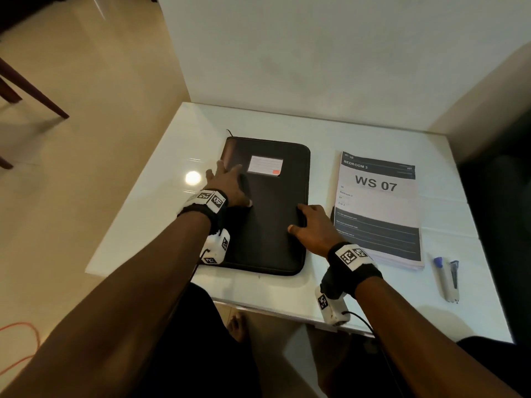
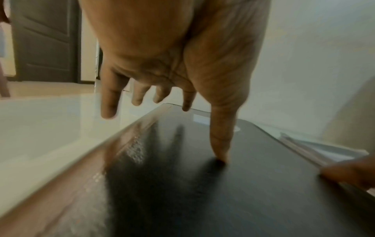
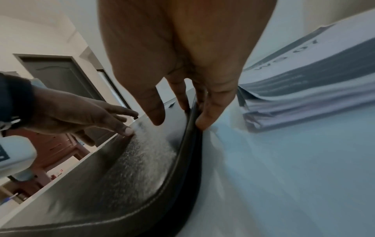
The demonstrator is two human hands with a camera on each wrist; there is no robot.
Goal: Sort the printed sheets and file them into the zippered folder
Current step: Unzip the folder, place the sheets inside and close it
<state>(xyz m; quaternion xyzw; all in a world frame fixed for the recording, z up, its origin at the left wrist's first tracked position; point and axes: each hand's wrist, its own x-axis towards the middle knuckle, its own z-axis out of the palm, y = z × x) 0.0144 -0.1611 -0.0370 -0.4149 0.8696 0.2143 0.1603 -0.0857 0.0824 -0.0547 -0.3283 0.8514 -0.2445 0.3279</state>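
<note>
A black zippered folder (image 1: 270,225) lies closed and flat on the white table (image 1: 373,305), with a pale label (image 1: 265,165) near its far end. My left hand (image 1: 232,185) rests spread on the folder's left half; in the left wrist view its thumb (image 2: 220,144) presses the cover (image 2: 243,184). My right hand (image 1: 304,222) is at the folder's right edge. In the right wrist view its straight fingers (image 3: 211,112) straddle that edge (image 3: 188,136), and the thumb sits just over the cover. A stack of printed sheets (image 1: 379,208), headed "WS 07", lies to the right of the folder.
A white pen with a blue cap and a small stapler-like tool (image 1: 448,280) lie at the table's right front. A wall closes off the table's far and right sides. Chair legs (image 1: 34,90) and an orange cable (image 1: 26,351) are on the floor to the left.
</note>
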